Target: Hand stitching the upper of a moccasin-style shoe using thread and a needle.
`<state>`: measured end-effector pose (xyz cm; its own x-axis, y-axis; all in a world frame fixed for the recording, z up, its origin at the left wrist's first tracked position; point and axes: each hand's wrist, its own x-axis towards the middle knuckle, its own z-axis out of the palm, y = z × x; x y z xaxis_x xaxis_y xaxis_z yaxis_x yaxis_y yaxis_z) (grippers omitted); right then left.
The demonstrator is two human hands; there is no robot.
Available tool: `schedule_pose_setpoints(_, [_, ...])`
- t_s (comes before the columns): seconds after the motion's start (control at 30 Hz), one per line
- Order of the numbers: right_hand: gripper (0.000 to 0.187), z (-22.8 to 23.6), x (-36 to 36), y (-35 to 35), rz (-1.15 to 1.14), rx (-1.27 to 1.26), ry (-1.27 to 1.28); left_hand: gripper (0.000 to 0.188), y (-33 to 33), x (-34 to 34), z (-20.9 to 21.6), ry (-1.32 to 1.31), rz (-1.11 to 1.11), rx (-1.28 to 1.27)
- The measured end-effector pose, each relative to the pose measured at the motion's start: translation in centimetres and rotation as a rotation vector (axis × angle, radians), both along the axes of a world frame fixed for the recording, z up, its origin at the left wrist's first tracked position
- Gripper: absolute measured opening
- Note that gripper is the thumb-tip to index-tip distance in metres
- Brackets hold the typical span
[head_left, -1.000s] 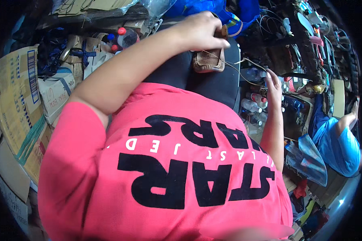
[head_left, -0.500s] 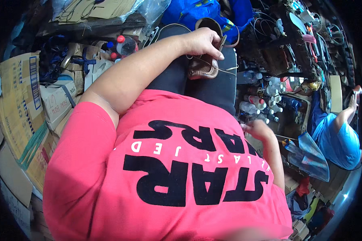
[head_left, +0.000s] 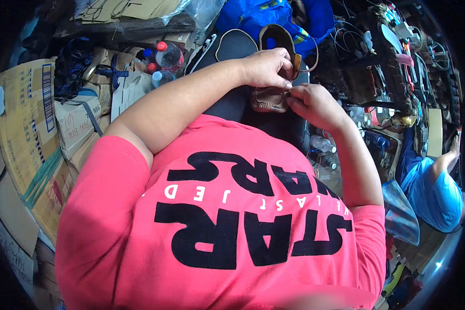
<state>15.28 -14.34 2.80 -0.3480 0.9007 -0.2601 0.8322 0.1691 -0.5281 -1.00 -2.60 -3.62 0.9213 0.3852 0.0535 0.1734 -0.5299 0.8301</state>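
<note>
Brown shoe (head_left: 267,98): on your dark lap, toe toward you.
Left hand (head_left: 266,67): fingers clamped over its upper.
Right hand (head_left: 315,103): fingertips pinched at its edge.
Progress: work seemingly midway; finish undeterminable.

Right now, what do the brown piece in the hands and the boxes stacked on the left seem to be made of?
The brown shoe piece, pinched between the left hand and right hand, looks like soft matte leather or suede: creased, with a stitched edge, though blur leaves that open. The boxes look like plain corrugated cardboard: tan, dull, with folded flaps.
</note>
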Motion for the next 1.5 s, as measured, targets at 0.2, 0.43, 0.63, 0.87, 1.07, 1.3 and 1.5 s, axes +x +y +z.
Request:
schedule_pose_setpoints(0.2, [0.020,0.5,0.3,-3.5,-0.170,0.038,0.140,0.031,0.4,0.6,0.0,0.023,-0.057,-0.039])
schedule_pose_setpoints(0.43, [0.010,3.2,1.4,-5.4,-0.442,0.053,0.312,0.024,1.5,0.8,1.3,0.166,-0.155,-0.101])
schedule_pose_setpoints(0.63, [0.022,0.7,0.6,-3.7,-0.349,0.112,0.180,0.021,1.6,1.1,2.3,0.206,-0.158,-0.078])
schedule_pose_setpoints(0.87, [0.021,1.2,0.3,-2.8,-0.333,0.066,0.100,0.019,2.1,0.8,1.8,0.130,-0.213,-0.238])
schedule_pose_setpoints(1.07, [0.021,2.1,0.0,-2.3,-0.310,0.027,0.012,0.018,2.1,1.0,2.1,0.152,-0.236,-0.231])
schedule_pose_setpoints(1.3, [0.020,2.6,-0.2,-1.6,-0.270,-0.010,-0.005,0.018,2.3,1.5,1.8,0.157,-0.260,-0.236])
schedule_pose_setpoints(1.5, [0.020,1.7,0.2,-1.3,-0.283,-0.016,0.098,0.017,2.2,1.7,2.0,0.192,-0.260,-0.180])
